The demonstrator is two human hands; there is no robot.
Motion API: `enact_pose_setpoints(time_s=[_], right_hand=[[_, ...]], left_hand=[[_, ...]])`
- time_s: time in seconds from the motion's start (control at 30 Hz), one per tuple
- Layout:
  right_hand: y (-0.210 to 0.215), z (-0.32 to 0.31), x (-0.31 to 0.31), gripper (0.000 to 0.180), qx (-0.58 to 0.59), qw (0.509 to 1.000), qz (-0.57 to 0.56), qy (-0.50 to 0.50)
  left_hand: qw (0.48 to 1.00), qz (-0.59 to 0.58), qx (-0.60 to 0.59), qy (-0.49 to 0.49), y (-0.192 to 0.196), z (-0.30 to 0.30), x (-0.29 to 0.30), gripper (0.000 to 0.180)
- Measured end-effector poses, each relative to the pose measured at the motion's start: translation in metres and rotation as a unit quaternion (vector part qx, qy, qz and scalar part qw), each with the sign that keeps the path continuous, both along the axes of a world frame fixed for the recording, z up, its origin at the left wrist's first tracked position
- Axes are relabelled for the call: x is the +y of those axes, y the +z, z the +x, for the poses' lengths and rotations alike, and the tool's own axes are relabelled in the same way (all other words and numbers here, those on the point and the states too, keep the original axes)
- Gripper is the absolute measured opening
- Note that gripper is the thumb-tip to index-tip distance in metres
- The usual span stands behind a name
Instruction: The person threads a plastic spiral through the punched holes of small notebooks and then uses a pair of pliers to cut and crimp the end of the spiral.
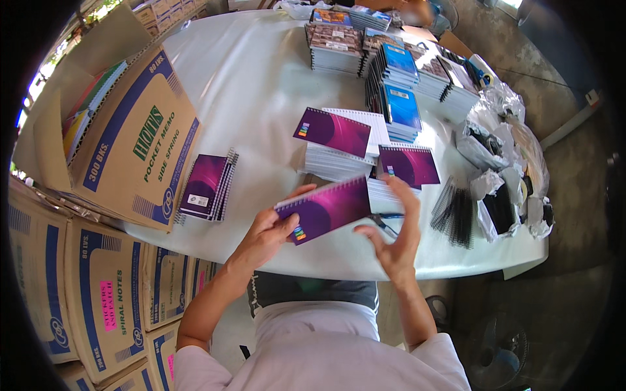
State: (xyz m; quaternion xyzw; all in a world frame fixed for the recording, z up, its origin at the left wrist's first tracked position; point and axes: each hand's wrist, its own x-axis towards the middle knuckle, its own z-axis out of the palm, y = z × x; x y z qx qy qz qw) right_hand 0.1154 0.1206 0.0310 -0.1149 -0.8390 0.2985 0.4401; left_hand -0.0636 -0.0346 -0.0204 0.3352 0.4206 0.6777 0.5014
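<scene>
Above the table's near edge, my left hand point(264, 231) grips a purple spiral notebook point(334, 207) by its left end, thumb on the cover. The notebook is tilted, its coil along the upper edge. My right hand point(399, 251) is just right of it, thumb and fingers apart, holding nothing. Behind the held notebook, another purple notebook point(329, 132) lies on a stack of white paper pads point(339, 163). To its right, a purple notebook with a white coil point(409, 164) tops a second stack. A dark tool point(386, 225), partly hidden, lies between my hands.
A small pile of purple notebooks point(207, 186) sits beside a large open carton point(140, 137) on the left. Stacks of blue notebooks point(401, 104) and brown-patterned notebooks point(334, 45) stand at the back. Black spiral coils point(454, 215) and plastic-wrapped bundles point(499, 202) lie right. Cartons point(107, 293) fill the lower left.
</scene>
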Motion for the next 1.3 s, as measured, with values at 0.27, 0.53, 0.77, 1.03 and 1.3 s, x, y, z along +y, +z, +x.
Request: enact_pose_setpoints(time_s=[0.27, 0.53, 0.77, 1.03, 1.3], right_hand=[[-0.118, 0.023, -0.011, 0.025, -0.079, 0.892, -0.416, 0.158], [-0.101, 0.021, -0.015, 0.036, -0.169, 0.943, -0.263, 0.114], [-0.080, 0.089, 0.149, 0.015, -0.099, 0.943, -0.041, -0.314], [-0.129, 0.097, 0.257, 0.034, -0.365, 0.788, 0.087, -0.488], [-0.124, 0.096, 0.252, 0.030, -0.338, 0.812, 0.107, -0.464]], left_hand=[[0.966, -0.022, 0.244, 0.083, -0.053, 0.025, -0.014, 0.068], [0.635, -0.060, 0.758, 0.139, 0.013, 0.063, 0.026, 0.082], [0.705, -0.145, 0.692, -0.048, 0.020, 0.059, 0.031, 0.054], [0.677, -0.086, 0.731, -0.004, 0.005, 0.057, 0.032, 0.056], [0.672, -0.077, 0.737, 0.015, 0.004, 0.059, 0.028, 0.060]])
